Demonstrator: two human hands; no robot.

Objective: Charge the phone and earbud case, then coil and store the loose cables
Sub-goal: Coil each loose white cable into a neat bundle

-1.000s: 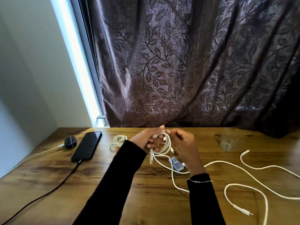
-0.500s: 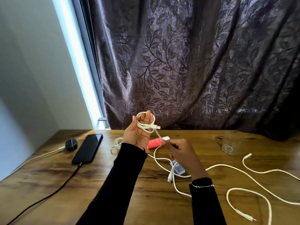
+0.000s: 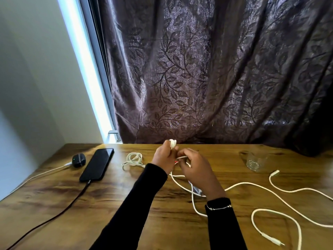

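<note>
the left hand (image 3: 163,157) is closed around a small bundle of white cable (image 3: 173,142); the right hand (image 3: 195,166) pinches its loose strand. the phone (image 3: 97,164) and earbud case (image 3: 78,160) lie plugged in at left. the clear glass (image 3: 255,162) looks empty.

The right hand (image 3: 193,166) hides a small pale object (image 3: 197,190) lying under it. The blurred cable bundle (image 3: 173,143) above it shows no detail. Beyond it, long white cables (image 3: 281,199) leave the frame's edge.
</note>
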